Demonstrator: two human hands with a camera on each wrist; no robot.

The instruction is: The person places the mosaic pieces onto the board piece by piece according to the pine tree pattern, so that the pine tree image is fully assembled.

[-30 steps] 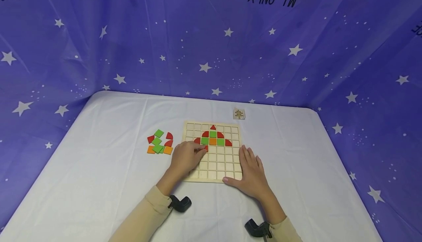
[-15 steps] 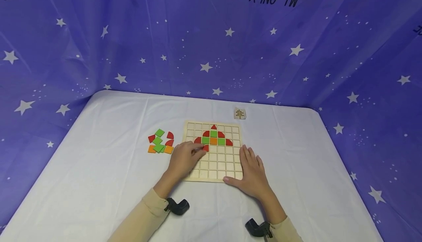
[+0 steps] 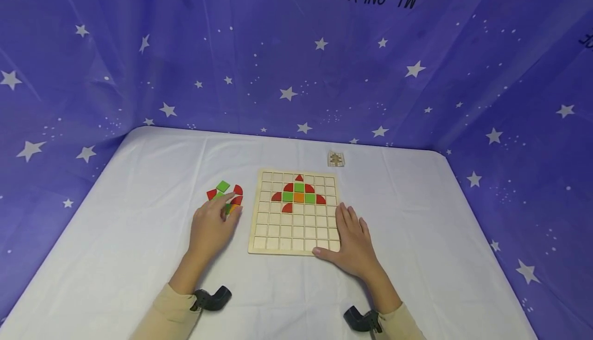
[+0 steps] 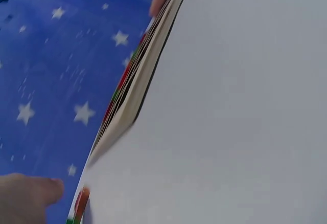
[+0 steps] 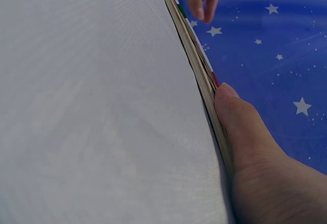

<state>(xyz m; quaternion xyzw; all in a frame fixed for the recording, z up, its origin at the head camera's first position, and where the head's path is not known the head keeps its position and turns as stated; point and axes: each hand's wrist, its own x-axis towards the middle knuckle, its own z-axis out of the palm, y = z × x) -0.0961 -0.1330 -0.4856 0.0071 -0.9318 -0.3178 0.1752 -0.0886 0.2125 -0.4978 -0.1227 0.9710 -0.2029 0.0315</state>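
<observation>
A wooden grid board (image 3: 273,231) lies on the white table. Red, green and orange tiles form a stepped pattern in its upper rows, with a red quarter-circle tile (image 3: 288,208) lowest, left of centre. My left hand (image 3: 212,227) hovers over the loose tiles left of the board, thumb and fingers apart; I see nothing held, and it hides some tiles. My right hand (image 3: 354,245) rests against the board's lower right corner, thumb on the front edge and straight fingers along the right side. In the right wrist view, that thumb (image 5: 240,116) touches the board's edge.
Loose tiles beside the board include a green square (image 3: 223,186) and a red quarter circle (image 3: 238,190). Behind the board lies a small card (image 3: 335,159) with a tree-like pattern. Purple star-printed curtains (image 3: 250,72) stand around the table.
My left hand has let go of the red quarter-circle tile on the board and moved left to the loose tiles. The right hand has stayed in place.
</observation>
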